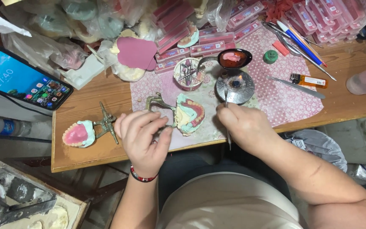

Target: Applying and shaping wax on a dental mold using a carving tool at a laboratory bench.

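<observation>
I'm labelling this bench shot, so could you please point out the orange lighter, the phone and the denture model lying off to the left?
Orange lighter [309,80], head view, middle of its body.
Phone [20,80], head view, centre of its lit screen.
Denture model [78,133], head view, its pink palate.

left grip [144,138] curled shut, right grip [244,125] pinched closed.

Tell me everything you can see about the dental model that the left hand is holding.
The dental model is a pale green cast with pink wax gums and a curved row of teeth, mounted in a brass-coloured metal articulator. It is tilted on its side, teeth facing right, over the pink dotted cloth at the table's front edge. The left hand grips the frame with its fingers; the right hand holds a thin metal tool just beside it.
</observation>
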